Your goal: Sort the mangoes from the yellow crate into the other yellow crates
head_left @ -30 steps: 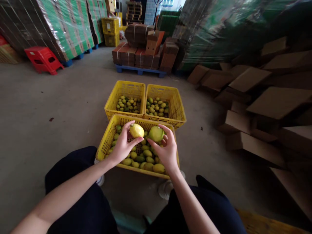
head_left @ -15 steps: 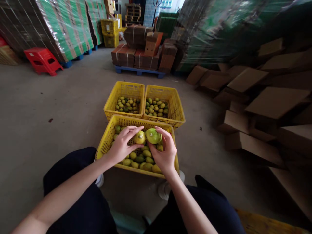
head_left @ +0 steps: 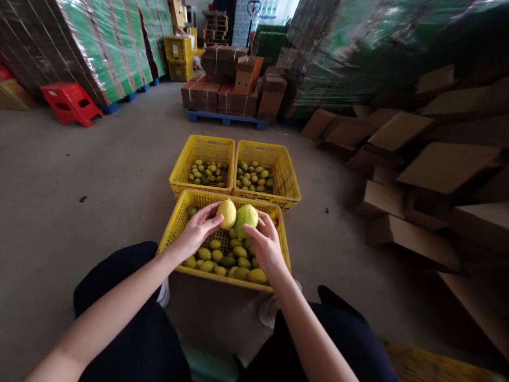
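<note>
- The left hand holds a yellow lemon, with the thumb on the near side and the fingers on the far side, so it is a soft pinch
- The right hand holds a green lemon the same way, its thumb on the front and its bent fingers partly hidden behind
- Both lemons are up above the front crate, side by side, so close that they seem to touch
- The step in hand looks like holding two lemons up next to each other, maybe to look them over
- The next move calls for a gentle grip, and for lifting each lemon clear of the crate's edge if it has to leave
- More loose lemons lie in the front crate under the hands, some yellow and some green
- Just past it sit the back left crate and the back right crate, each with some lemons on its floor
- A white tag is on a yellow crate far back, but its words are too small to read
- No brand or writing can be read on the lemons, the three near crates, the red stool or the cardboard boxes
</note>
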A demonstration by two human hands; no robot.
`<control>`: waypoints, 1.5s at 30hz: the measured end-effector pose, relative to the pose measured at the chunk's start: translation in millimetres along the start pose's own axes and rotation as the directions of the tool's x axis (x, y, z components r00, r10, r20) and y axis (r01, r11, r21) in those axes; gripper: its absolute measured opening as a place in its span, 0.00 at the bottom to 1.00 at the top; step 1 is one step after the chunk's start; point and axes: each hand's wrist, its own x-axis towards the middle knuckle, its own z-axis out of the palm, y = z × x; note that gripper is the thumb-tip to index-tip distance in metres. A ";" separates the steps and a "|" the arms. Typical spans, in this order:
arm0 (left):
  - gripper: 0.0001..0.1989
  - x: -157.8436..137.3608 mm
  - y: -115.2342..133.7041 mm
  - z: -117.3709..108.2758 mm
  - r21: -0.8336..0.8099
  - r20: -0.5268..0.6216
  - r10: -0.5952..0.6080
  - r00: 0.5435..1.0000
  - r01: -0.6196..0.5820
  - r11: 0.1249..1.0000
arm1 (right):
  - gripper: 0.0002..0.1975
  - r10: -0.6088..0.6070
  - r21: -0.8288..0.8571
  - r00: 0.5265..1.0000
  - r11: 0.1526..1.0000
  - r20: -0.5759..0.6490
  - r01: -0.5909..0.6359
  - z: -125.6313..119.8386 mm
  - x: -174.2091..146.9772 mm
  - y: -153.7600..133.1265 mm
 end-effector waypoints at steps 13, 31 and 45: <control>0.09 4.3 -4.9 -0.1 -0.149 -0.044 -0.133 0.990 0.125 0.981 | 0.20 0.097 0.069 0.995 0.993 -0.012 -0.096 0.8 1.2 4.0; 0.07 3.0 -3.8 1.1 -0.162 -0.062 -0.160 0.985 0.149 0.975 | 0.16 0.187 0.116 0.982 0.975 0.030 -0.190 4.3 1.4 0.1; 0.11 6.5 -8.1 -3.7 0.029 -0.131 -0.099 0.986 0.103 0.994 | 0.14 0.208 0.132 0.978 0.969 0.024 -0.209 -5.0 5.9 1.3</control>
